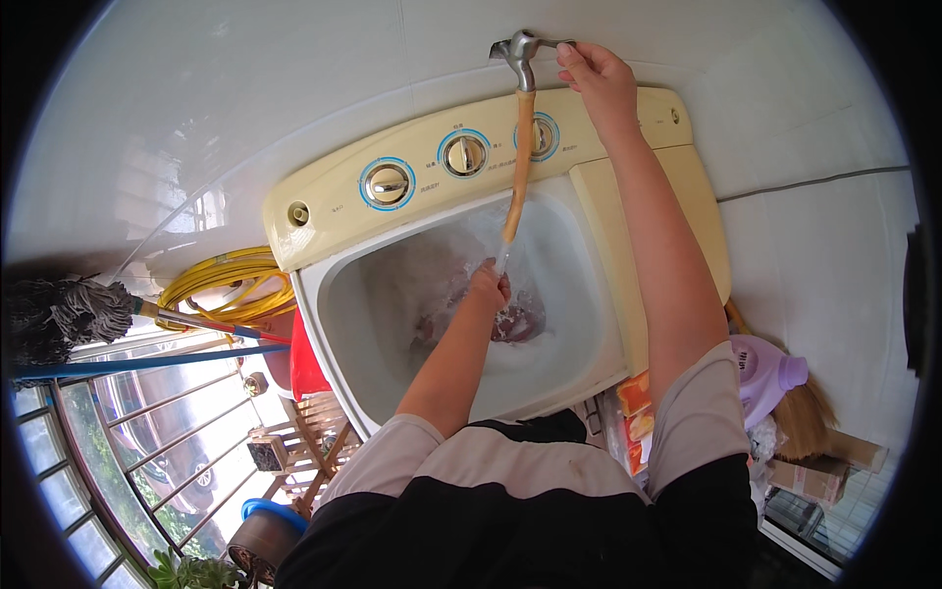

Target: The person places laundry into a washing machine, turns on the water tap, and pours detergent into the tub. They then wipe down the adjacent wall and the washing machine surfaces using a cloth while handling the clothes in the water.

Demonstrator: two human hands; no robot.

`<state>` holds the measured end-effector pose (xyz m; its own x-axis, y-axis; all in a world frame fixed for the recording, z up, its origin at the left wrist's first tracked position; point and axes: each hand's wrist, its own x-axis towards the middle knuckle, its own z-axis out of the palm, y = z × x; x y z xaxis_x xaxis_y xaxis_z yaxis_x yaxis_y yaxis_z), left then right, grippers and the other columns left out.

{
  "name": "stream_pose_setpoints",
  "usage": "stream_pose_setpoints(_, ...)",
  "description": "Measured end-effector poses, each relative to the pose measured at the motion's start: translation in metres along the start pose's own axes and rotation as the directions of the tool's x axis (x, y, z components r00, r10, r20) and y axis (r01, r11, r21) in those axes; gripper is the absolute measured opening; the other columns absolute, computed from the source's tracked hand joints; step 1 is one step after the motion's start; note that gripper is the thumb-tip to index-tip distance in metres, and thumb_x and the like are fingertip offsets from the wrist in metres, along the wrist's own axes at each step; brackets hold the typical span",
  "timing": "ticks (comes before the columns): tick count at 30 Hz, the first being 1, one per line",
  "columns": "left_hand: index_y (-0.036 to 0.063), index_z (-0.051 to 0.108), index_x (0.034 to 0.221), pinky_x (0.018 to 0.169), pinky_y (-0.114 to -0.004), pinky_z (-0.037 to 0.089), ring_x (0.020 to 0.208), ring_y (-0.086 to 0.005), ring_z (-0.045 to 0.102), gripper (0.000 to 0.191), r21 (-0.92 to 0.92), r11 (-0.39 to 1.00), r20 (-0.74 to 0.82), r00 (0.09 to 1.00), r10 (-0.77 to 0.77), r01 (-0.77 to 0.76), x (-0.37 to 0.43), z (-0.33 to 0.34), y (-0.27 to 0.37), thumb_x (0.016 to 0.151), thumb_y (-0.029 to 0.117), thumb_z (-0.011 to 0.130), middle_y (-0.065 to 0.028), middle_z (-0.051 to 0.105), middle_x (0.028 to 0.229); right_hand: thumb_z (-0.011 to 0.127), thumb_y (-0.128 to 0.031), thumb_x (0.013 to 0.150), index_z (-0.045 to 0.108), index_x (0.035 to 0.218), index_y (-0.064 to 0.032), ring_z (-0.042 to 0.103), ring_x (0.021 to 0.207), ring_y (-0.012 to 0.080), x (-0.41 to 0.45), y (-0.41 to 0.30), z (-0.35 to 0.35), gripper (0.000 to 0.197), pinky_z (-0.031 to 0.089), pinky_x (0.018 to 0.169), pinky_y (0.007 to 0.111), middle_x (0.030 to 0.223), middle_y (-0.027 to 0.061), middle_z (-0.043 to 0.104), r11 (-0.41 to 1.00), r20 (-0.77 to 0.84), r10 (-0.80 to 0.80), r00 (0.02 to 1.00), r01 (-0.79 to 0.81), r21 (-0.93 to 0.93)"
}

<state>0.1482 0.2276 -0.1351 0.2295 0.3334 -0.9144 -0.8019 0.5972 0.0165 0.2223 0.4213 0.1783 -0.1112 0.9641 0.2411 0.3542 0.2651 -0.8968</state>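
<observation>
A cream top-loading washing machine [655, 118] with several dials stands against the tiled wall. Above it, my right hand [597, 70] has its thumb and fingers on the lever of a metal wall faucet [524, 51]. A tan rubber hose [521, 169] hangs from the spout, and water runs from its end into the wash tub [581, 294]. My left hand [491, 283] is in the tub under the stream; its fingers look curled, and whether they hold anything cannot be told. Dark reddish wet cloth [526, 320] lies in the water below it.
At the left are a coiled yellow hose [221, 283], a string mop [88, 313], a red container [307, 361] and a barred window [184, 456]. A purple detergent jug [765, 375], a straw broom [806, 420] and a cardboard box [809, 478] stand at the right.
</observation>
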Motion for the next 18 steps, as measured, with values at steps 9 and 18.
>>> stream_pose_setpoints(9,0.0114,0.058,0.1,0.068,-0.036,0.048,0.07,-0.0205,0.054,0.026,0.396,0.886,0.108,0.97,0.216,-0.241,-0.031,-0.023,0.004,0.087,0.034,0.058,-0.0013,0.057,0.082,0.062,-0.034,0.086,0.061,0.106,-0.0072,0.065,0.082,0.0217,-0.039,-0.013,-0.004,0.034,0.051,0.07,0.036,0.099,0.0068,0.061,0.76,0.192,-0.408,0.892,0.449,-0.47)
stream_pose_setpoints(18,0.0113,0.051,0.057,0.048,-0.027,0.03,0.05,-0.0092,0.038,0.036,0.566,0.541,0.078,0.694,0.716,-0.622,-0.138,-0.067,0.03,0.082,0.032,0.067,0.0025,0.043,0.055,0.061,-0.018,0.088,0.055,0.123,-0.0109,0.059,0.101,0.0191,-0.121,0.009,-0.058,0.036,0.049,0.081,0.033,0.118,0.006,0.055,0.891,0.221,-0.256,0.941,0.318,-0.323)
